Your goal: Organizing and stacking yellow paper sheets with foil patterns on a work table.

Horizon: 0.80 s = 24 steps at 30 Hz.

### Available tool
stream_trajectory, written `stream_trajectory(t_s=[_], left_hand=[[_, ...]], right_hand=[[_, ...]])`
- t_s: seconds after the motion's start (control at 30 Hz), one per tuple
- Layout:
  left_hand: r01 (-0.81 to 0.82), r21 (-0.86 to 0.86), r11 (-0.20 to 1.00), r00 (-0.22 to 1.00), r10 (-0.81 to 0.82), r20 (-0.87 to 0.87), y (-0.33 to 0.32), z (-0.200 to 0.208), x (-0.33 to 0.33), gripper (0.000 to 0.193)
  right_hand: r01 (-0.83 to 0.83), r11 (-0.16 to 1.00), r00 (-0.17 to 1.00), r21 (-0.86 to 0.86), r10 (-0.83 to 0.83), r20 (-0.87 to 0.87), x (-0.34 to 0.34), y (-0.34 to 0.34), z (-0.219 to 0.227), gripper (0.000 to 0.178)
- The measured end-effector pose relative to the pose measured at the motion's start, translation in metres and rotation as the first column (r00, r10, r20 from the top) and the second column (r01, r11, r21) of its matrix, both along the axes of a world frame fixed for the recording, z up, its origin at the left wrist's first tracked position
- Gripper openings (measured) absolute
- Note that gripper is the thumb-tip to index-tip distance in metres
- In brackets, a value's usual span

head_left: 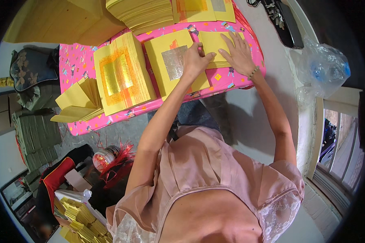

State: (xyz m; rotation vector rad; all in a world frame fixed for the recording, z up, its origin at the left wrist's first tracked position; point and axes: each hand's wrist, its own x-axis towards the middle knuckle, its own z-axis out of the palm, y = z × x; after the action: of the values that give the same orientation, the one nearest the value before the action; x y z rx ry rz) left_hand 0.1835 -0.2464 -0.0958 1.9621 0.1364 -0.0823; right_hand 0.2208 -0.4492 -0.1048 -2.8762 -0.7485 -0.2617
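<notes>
A stack of plain yellow paper sheets lies at the right end of the table. My left hand is at its left edge, fingers curled and thumb over the paper, gripping it there. On top of the same stack my right hand lies flat with its fingers spread. Just left of it, partly under my left hand, is yellow paper with a silver foil square. Farther left stands a thick block of yellow paper with a gold foil square. A folded fan of yellow sheets leans at the table's left corner.
The table has a pink patterned cover. Tall yellow paper stacks stand at its far side. A black case with keys and a clear plastic bag are on the right. Red strings and a round tub sit lower left.
</notes>
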Motion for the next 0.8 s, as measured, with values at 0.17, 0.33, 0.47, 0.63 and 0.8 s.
stream_trajectory(t_s=[0.17,0.33,0.47,0.63,0.8], left_hand=[[-0.015,0.012,1.0,0.986,0.013,0.168,0.027,0.024,-0.036,0.045],[0.031,0.206,0.978,0.926,-0.105,0.362,0.065,0.031,-0.097,0.041],[0.058,0.458,0.887,0.924,-0.221,0.312,0.078,0.028,-0.132,0.045],[0.031,0.478,0.878,0.919,-0.213,0.333,0.081,0.018,-0.14,0.045],[0.079,0.535,0.841,0.905,-0.285,0.315,0.083,0.012,-0.138,0.033]], right_hand=[[0.009,0.999,0.998,-0.041,-0.007,0.061,0.003,-0.004,-0.013,0.066],[-0.019,0.999,0.999,-0.038,0.02,0.047,0.007,-0.005,0.002,0.065],[-0.082,0.996,0.987,0.034,0.076,0.14,-0.001,0.014,0.055,0.049],[-0.38,0.877,0.924,0.293,0.373,0.08,-0.053,0.051,0.093,0.036],[-0.511,0.845,0.82,0.159,0.534,-0.204,-0.09,0.073,0.06,0.028]])
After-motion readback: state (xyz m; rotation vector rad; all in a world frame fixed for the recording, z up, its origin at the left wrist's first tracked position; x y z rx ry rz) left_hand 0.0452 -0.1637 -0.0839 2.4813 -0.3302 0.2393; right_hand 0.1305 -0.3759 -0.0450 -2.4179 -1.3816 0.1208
